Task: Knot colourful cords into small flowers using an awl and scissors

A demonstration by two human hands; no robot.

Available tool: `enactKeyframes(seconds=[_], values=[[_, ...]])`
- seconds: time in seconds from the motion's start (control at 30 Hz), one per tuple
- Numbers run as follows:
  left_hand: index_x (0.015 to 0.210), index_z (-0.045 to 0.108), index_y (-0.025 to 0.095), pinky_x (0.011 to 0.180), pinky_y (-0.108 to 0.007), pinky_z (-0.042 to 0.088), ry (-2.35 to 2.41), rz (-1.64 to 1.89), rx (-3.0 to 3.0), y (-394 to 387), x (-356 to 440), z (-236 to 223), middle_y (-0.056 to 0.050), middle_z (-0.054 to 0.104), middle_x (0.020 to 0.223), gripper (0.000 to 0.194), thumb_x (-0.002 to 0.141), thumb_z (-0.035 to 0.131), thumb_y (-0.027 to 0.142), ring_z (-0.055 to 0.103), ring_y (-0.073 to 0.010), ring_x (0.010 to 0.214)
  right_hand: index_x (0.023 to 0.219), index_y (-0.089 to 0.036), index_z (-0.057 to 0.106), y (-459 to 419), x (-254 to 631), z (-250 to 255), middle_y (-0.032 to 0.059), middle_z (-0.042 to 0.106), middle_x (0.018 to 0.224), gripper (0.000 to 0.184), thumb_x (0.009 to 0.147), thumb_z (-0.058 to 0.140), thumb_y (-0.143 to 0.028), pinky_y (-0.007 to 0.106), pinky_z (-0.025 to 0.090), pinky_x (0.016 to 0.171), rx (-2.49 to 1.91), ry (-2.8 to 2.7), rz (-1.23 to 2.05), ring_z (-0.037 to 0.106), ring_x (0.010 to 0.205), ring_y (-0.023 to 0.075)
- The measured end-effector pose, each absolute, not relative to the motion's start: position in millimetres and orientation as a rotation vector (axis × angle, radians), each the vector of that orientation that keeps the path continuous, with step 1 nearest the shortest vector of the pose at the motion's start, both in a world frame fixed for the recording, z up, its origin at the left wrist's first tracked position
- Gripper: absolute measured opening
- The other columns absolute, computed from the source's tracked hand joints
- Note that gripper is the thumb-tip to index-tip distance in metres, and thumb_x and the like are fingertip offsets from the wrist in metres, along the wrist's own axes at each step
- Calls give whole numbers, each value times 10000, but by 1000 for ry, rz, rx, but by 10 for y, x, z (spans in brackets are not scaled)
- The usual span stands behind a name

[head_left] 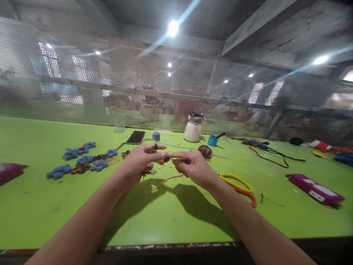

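Observation:
My left hand [142, 160] is above the table, fingers bent in a pinch, with dark yarn wound round one finger. Between its fingertips and my right hand sits a small dark-and-orange yarn piece [166, 160]. My right hand [192, 165] is closed, its index finger stretched out to touch that piece; what its other fingers grip is hidden. A multicoloured ball of yarn [205, 151] lies just behind the right hand. To the left, blue and dark-orange crocheted flowers [85, 160] lie in joined strips. An orange strand [172, 177] trails beneath the hands.
Yellow-and-orange-handled scissors [239, 184] lie by my right forearm. Farther back are a phone [135, 137], a small blue yarn roll [156, 136], a white jug [193, 128] and a blue pot [212, 140]. Magenta boxes [316, 190] stand at both sides. A perforated screen [163, 90] borders the green table.

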State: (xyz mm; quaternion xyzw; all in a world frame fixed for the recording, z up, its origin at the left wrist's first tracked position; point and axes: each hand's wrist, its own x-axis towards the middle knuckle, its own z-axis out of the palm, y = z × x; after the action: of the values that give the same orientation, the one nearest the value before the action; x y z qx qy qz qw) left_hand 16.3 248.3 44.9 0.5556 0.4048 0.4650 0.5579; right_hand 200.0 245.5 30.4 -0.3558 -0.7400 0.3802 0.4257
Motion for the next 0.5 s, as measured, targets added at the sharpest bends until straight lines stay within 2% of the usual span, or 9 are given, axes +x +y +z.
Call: enactKeyframes(seconds=[0.13, 0.27, 0.4, 0.5], values=[[1056, 634, 133, 412, -199, 201, 1000, 1134, 1380, 2451, 213, 449, 23, 574, 617, 531, 558, 793, 232, 393, -50, 440, 1105, -104, 674, 2452, 2009, 316, -61, 388, 483, 364, 784, 562, -232, 234, 247, 457, -876, -1872, 977, 294, 448, 65], [1115, 614, 141, 414, -205, 250, 1079, 1192, 1469, 2420, 255, 474, 26, 581, 613, 573, 568, 765, 222, 468, -94, 490, 1106, -99, 671, 2469, 2021, 328, -68, 403, 461, 381, 763, 583, -239, 227, 231, 439, -884, -1800, 1080, 288, 416, 54], [1260, 529, 152, 491, -221, 344, 1037, 1199, 1575, 2483, 245, 411, 35, 585, 570, 726, 566, 740, 182, 508, -119, 521, 1044, -105, 699, 2479, 2017, 329, -71, 422, 442, 346, 731, 585, -199, 214, 225, 419, -905, -1799, 1101, 292, 392, 45], [1334, 462, 186, 516, -231, 360, 1039, 1178, 1692, 2545, 245, 327, 40, 588, 549, 784, 591, 714, 180, 512, -127, 510, 987, -113, 721, 2491, 1987, 295, -67, 443, 426, 314, 706, 598, -176, 211, 228, 407, -951, -1776, 1104, 309, 377, 44]])
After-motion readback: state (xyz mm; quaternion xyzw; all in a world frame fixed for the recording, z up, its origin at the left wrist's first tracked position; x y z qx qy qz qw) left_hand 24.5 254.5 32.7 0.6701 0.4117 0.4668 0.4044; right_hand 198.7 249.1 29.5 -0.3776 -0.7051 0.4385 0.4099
